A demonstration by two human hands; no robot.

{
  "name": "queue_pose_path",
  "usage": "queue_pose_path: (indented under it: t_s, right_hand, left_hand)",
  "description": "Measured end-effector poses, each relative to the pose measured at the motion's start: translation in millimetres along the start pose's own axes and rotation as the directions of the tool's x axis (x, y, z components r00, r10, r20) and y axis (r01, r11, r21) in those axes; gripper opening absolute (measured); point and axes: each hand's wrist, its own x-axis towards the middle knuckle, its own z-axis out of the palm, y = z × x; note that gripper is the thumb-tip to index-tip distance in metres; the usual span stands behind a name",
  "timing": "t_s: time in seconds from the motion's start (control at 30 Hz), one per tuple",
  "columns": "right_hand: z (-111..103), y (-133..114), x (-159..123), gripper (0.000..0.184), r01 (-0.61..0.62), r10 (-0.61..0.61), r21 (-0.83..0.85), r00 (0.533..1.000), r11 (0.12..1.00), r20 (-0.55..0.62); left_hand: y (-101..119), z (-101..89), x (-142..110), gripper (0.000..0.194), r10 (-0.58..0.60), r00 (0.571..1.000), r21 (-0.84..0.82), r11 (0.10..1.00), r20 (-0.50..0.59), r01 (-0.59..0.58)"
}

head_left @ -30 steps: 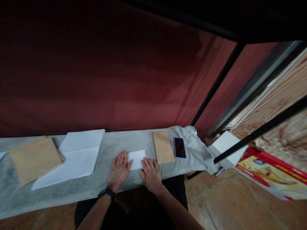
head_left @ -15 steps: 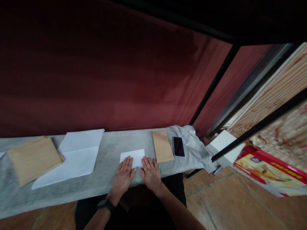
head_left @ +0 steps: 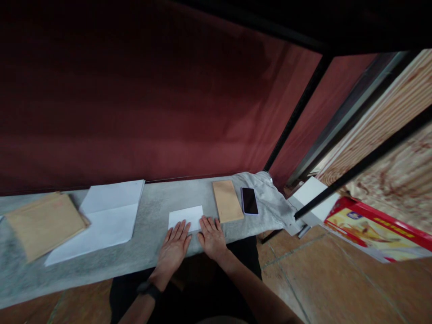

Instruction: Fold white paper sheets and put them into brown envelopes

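Note:
A small white folded paper [head_left: 185, 216] lies flat on the grey cloth of the table, in front of me. My left hand [head_left: 174, 246] rests palm down on its near left part, fingers stretched out. On its near right corner lies my right hand [head_left: 212, 236], also flat with the fingers extended. The paper's near edge is partly hidden under both hands. Just right of my right hand is a brown envelope [head_left: 228, 200], lying flat and apart from the white paper.
A phone [head_left: 249, 200] lies right of the envelope. To the left, larger white sheets [head_left: 113, 216] with a crease lie partly under a stack of brown envelopes [head_left: 47, 222]. A dark red panel [head_left: 151, 135] stands behind the table. A red and yellow box [head_left: 378, 229] is at the right.
The view has shifted slightly. Both hands stay flat on the white paper, with hardly any movement against it.

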Motion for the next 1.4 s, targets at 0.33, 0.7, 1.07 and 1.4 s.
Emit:
queue_pose_path:
  t_s: [0.33,0.7,1.07,1.4]
  right_hand:
    - [-7,3,14,0.043,-0.078,0.069,0.085,0.992,0.993,0.105]
    - [-4,-5,22,0.041,0.049,-0.055,0.056,0.992,0.997,0.11]
    - [0,9,32,0.031,0.079,-0.098,0.161,0.989,0.984,0.109]
    - [-2,5,34,0.041,0.127,-0.147,0.145,0.98,0.981,0.132]
  left_hand:
    - [-4,-31.0,27,0.049,0.076,0.961,0.132,0.985,0.265,-0.115]
    - [3,-29.2,34,0.054,0.08,0.957,0.145,0.982,0.279,-0.124]
    - [-10,-23.0,21,0.049,0.069,0.988,0.083,0.993,0.135,-0.081]
    - [-19,-10.9,16,0.048,0.06,0.996,0.044,0.997,0.06,-0.062]
